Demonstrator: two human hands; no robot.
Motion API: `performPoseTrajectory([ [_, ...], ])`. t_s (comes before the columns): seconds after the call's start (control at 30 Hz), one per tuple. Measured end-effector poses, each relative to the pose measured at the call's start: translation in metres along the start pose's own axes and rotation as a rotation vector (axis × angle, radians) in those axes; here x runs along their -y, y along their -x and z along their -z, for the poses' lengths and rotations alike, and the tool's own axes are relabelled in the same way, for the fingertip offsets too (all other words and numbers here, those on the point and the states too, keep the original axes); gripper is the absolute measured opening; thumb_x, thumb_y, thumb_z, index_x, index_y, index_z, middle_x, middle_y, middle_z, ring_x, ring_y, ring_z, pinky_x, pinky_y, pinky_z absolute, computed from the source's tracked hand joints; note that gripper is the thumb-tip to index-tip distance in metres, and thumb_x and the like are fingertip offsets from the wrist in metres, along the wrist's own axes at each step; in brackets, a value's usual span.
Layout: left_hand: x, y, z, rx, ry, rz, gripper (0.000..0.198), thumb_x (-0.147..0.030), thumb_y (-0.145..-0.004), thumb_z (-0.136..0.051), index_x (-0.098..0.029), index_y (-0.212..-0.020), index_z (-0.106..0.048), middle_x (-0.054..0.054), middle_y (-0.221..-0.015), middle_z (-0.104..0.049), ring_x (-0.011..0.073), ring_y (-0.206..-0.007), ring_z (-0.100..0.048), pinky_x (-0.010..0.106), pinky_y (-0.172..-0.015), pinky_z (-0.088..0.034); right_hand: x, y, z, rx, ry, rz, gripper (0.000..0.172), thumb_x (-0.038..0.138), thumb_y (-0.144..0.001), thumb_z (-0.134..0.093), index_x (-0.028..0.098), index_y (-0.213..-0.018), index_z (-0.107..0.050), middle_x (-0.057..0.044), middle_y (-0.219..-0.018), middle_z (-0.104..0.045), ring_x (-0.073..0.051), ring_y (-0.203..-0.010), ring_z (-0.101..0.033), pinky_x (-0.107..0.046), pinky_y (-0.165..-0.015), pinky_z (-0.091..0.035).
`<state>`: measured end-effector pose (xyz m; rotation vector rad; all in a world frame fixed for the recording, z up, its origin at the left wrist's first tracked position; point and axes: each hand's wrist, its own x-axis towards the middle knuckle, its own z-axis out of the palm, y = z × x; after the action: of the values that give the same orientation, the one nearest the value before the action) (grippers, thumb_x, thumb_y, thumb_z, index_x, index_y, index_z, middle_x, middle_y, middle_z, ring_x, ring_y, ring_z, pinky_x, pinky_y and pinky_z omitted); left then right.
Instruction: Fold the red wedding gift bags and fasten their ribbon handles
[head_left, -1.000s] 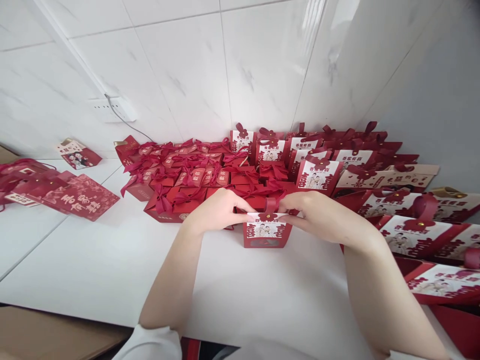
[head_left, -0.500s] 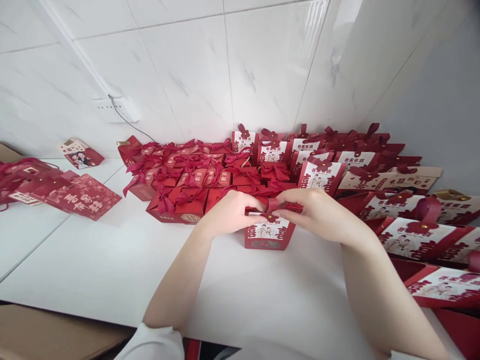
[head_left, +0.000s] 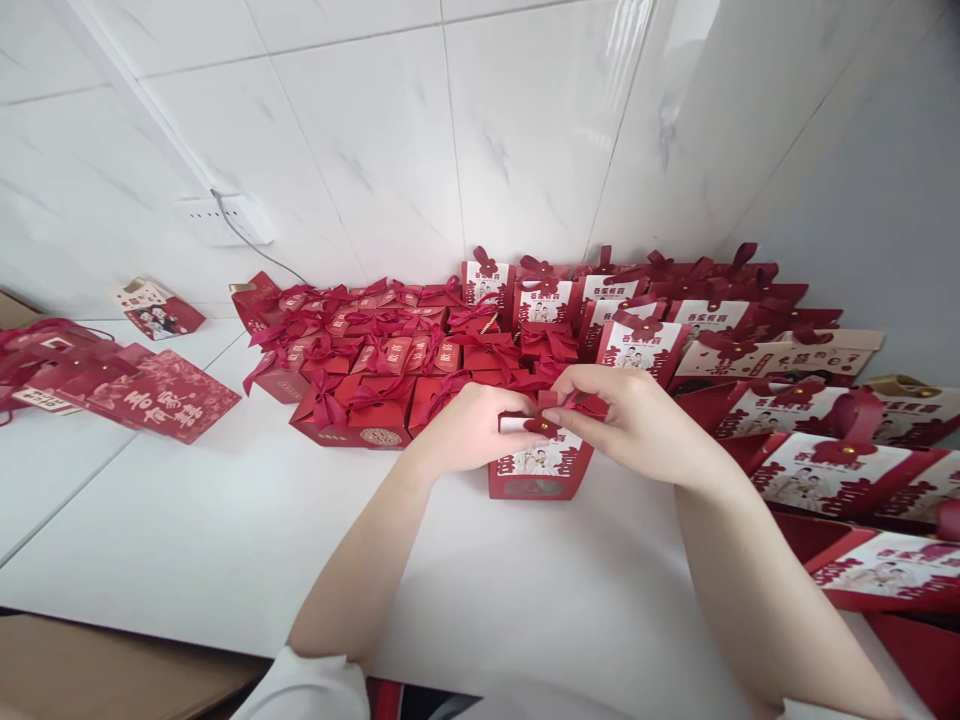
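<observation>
A small red gift box (head_left: 537, 470) with a white picture panel stands upright on the white table (head_left: 225, 530), right in front of me. My left hand (head_left: 469, 425) grips its top left edge with curled fingers. My right hand (head_left: 626, 415) pinches the dark red ribbon tab (head_left: 541, 424) at the top of the box. Both hands are closed on the box's top, and the top flaps are partly hidden under my fingers.
Behind the box lie several small red ribbon-tied boxes (head_left: 375, 350). Taller picture boxes (head_left: 637, 345) stand and lie along the back and right (head_left: 840, 460). Flat red bags (head_left: 150, 395) lie at far left. A wall socket with a cable (head_left: 229, 220) sits on the tiled wall. Brown cardboard (head_left: 112, 670) shows below the table edge.
Both hands have drawn closer together over the box top, and my right hand's fingers have moved in over the ribbon tab. The box has stayed in place.
</observation>
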<state>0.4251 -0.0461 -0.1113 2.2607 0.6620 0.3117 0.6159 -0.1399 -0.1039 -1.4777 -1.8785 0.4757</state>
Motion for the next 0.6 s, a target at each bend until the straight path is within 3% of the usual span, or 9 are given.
performPoseTrajectory([
  [0.2,0.0015,0.0005,-0.0002,-0.027,0.043,0.035,0.026,-0.044,-0.082,-0.065,-0.018,-0.077,-0.067,-0.002,-0.066,-0.059,0.0105,-0.061,-0.047,0.023,-0.054,-0.033,-0.0006,-0.0002,0.0021,0.013,-0.082,-0.083,0.012,0.030,-0.092,-0.055,0.023,-0.081,-0.055,0.003,-0.074,-0.063,-0.013,-0.065,-0.055,-0.026,-0.060,-0.042],
  [0.4,0.0034,0.0003,0.0018,0.046,0.054,0.044,0.023,-0.040,-0.083,-0.064,-0.020,-0.081,-0.073,-0.001,-0.071,-0.066,0.0120,-0.064,-0.052,0.024,-0.059,-0.037,-0.0012,0.0004,0.0020,0.106,-0.104,-0.097,0.007,0.027,-0.088,-0.055,0.023,-0.082,-0.052,0.003,-0.071,-0.064,-0.014,-0.064,-0.058,-0.027,-0.059,-0.044],
  [0.6,0.0035,0.0018,0.0044,0.083,-0.027,0.036,0.024,-0.041,-0.081,-0.066,-0.019,-0.082,-0.074,-0.001,-0.070,-0.067,0.0126,-0.063,-0.053,0.025,-0.057,-0.036,-0.0009,0.0011,0.0019,0.107,-0.084,-0.087,0.006,0.026,-0.087,-0.055,0.023,-0.083,-0.053,0.003,-0.071,-0.064,-0.013,-0.063,-0.057,-0.026,-0.060,-0.044],
])
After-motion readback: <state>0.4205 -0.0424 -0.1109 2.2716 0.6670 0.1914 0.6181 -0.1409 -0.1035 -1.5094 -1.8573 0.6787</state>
